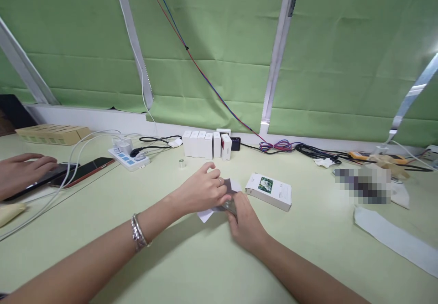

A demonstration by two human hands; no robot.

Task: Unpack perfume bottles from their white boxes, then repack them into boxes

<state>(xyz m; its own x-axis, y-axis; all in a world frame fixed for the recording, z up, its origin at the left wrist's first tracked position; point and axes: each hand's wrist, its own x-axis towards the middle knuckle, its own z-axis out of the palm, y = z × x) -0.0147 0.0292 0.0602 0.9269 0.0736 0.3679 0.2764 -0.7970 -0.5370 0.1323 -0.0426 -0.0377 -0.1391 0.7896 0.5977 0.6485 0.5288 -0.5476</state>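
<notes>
Near the middle of the table a grey, shiny, flat piece that looks like a small plastic pouch (230, 205) is between my hands. My right hand (247, 225) grips its right side, thumb near me. My left hand (202, 190), with a ring and a bracelet at the wrist, is curled over its left side, fingers closed against it; the exact fingertip contact is partly hidden. White paper (205, 215) sticks out beneath the grey piece. To the right lies a white box (269, 192) with a flower picture on it.
White boxes (199, 145) stand at the back, a small metal cylinder (181, 163) before them. Left are a power strip (129, 159), phone (85, 170) and another person's hand (29, 172). Black cables (316, 153) and a pale cloth strip (393, 238) lie right.
</notes>
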